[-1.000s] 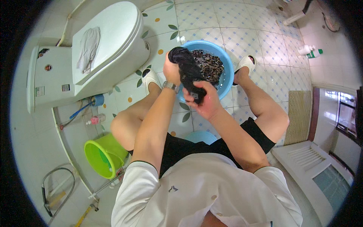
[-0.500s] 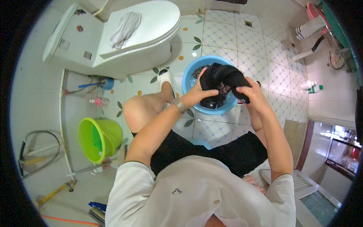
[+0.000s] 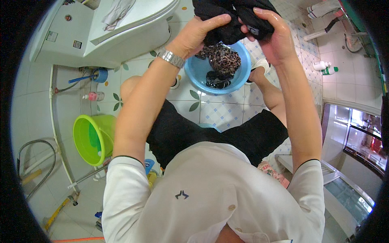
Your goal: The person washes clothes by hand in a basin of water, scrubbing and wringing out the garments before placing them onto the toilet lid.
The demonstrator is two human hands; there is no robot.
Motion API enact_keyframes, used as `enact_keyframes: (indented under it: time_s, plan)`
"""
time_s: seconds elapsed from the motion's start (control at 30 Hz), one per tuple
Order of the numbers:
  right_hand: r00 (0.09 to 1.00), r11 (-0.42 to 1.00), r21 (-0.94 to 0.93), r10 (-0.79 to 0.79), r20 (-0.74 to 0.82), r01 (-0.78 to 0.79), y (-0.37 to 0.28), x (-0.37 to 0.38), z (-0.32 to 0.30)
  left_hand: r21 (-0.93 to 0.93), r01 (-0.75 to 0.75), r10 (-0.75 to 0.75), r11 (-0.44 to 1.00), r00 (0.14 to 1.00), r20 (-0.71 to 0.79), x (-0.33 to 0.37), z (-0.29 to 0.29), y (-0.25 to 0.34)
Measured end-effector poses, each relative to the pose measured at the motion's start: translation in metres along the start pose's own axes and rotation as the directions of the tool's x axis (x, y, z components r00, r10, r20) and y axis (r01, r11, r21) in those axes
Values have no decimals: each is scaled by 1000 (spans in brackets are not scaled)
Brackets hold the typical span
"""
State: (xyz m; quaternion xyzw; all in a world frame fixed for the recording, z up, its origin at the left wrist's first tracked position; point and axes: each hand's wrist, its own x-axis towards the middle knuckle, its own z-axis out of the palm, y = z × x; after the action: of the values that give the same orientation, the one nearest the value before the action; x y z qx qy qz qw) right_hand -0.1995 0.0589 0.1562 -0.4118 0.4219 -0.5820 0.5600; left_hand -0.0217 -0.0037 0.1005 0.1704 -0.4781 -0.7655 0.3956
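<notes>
A black wet garment [image 3: 227,30] is raised over the far side of the blue basin [image 3: 194,83]. My left hand [image 3: 196,34] grips its left part, thumb across the cloth. With my right hand [image 3: 275,34] I hold its right end, where a small pale mark shows on the fabric. The garment's far edge runs out of the top of the view. Below it, a leopard-patterned cloth [image 3: 224,59] and a dark shiny cloth [image 3: 219,80] lie in the basin.
A toilet [image 3: 133,36] with a grey cloth [image 3: 117,14] on its lid stands at the far left. Left of me are a lime-green bucket [image 3: 81,139] and a pink bottle [image 3: 94,96]. White and green bottles [image 3: 329,70] lie by the right wall.
Both hands have lifted the black garment up and away from the basin, toward the top of the view. The leopard-patterned cloth in the basin is now more exposed.
</notes>
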Motion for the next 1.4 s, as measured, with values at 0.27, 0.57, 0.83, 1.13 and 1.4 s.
enact_keyframes:
  time_s: [0.27,0.57,0.83,1.13,1.4]
  plan:
    - [991,925,377,7,-136,45,13,-11,25,-214,60,-28,975,988,150,-20,20,7]
    - [987,825,-551,-162,-24,122,-31,-18,-34,932,-86,109,353,993,50,2,-39,43]
    - [933,93,-975,320,-165,-204,-110,-13,12,839,-410,139,-358,865,482,65,-49,94]
    - [851,825,214,492,182,-523,8,-26,-8,990,-135,276,-36,951,139,108,-48,12]
    - [878,476,784,446,174,-398,126,13,66,974,210,294,-89,939,-176,-4,-83,-156]
